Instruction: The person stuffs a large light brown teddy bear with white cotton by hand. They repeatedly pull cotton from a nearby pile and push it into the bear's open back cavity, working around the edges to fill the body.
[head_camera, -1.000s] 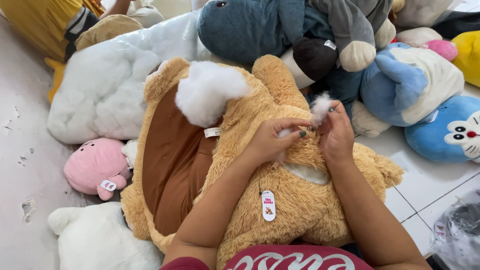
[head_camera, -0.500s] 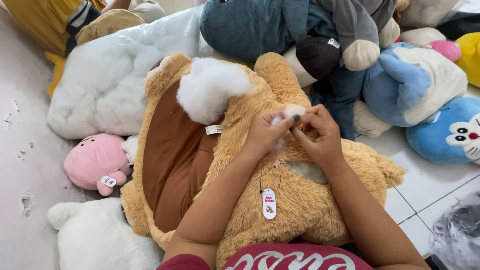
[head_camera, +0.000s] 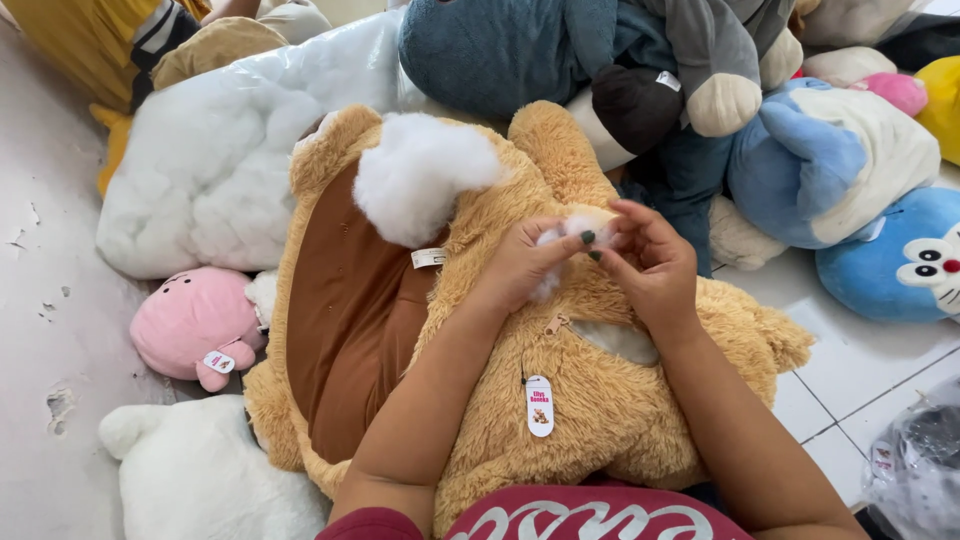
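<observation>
Tan plush bear (head_camera: 600, 420) lies centre frame, spread across the lap, brown inner panel (head_camera: 345, 310) toward the left. Left hand (head_camera: 525, 262) and right hand (head_camera: 650, 262) meet just above centre, both fingertip sets pinched on a small tuft of white stuffing (head_camera: 570, 228) between them, dark-painted nails showing. Below the hands an open slit (head_camera: 615, 340) in the bear shows pale lining, zipper pull (head_camera: 553, 323) at its left end. White oval hang tag (head_camera: 539, 405) hangs lower centre. Bigger wad of white stuffing (head_camera: 420, 178) sits on the bear, upper centre-left, small sewn label (head_camera: 428, 258) just under it. Clear bag of white filling (head_camera: 225, 160) upper left, touching the bear. Pink plush (head_camera: 195, 322) at left edge, white plush (head_camera: 215, 475) lower left. Dark teal plush (head_camera: 510, 50) top centre, blue and white plushes (head_camera: 850, 170) pile upper right. Pale tiled floor (head_camera: 850, 365) at right, crumpled plastic bag (head_camera: 915, 460) lower right corner.
</observation>
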